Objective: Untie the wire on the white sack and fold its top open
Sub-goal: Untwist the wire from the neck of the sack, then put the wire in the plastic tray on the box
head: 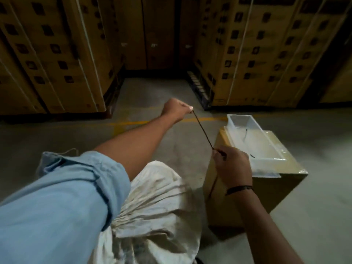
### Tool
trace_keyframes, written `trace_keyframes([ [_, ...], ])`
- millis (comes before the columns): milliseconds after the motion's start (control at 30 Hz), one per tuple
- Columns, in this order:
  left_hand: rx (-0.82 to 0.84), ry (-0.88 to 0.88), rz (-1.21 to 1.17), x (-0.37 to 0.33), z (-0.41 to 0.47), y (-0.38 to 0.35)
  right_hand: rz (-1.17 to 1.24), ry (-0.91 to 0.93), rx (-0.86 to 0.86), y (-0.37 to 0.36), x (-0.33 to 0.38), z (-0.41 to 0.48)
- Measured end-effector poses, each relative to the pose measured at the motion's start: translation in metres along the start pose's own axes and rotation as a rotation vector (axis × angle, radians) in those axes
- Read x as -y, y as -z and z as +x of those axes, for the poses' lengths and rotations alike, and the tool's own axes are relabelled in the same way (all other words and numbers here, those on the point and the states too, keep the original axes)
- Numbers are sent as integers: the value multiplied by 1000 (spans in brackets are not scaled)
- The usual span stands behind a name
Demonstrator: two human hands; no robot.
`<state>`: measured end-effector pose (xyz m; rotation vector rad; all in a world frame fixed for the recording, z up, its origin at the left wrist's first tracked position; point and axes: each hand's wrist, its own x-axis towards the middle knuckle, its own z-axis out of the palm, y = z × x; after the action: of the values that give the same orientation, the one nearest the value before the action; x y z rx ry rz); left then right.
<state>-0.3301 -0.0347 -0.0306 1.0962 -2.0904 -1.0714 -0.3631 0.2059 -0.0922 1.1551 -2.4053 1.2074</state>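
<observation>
Wire (203, 129) appears off the sack (158, 202), stretched taut between left hand (176, 110) and right hand (231, 164), fingers of each pinched on an end; sack top below remains gathered, folding open outstanding.

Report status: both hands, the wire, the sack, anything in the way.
Left hand and right hand each pinch one end of the wire, pulled straight, clear of the sack. White sack top gathered, not folded open. Cardboard box beside it, not obstructing.
</observation>
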Motion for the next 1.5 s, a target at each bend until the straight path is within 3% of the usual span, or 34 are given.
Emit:
trace_keyframes([
  [167, 57, -116, -29, -80, 16, -97, -169, -96, -271, 37, -56, 26],
  [333, 175, -183, 73, -91, 12, -166, -288, -203, -358, 43, -86, 45],
  [533, 228, -276, 372, -56, 10, -197, -312, -204, -210, 35, -113, 62],
  [733, 264, -361, 454, -48, 12, -201, -331, -280, -121, 21, -121, 67],
  [867, 245, -429, 497, -46, 6, -196, -288, -307, -120, 21, -123, 67],
  [1000, 249, -447, 504, -38, -4, -180, -265, -220, -183, 20, -110, 64],
  [1267, 231, -484, 575, -12, -41, -101, -152, -39, -122, -4, -25, 64],
  [1400, 233, -534, 598, 16, -67, -37, -63, 32, 29, -31, 24, 53],
  [1500, 239, -404, 610, 54, -84, 14, 84, 60, 209, -55, 61, 38],
])
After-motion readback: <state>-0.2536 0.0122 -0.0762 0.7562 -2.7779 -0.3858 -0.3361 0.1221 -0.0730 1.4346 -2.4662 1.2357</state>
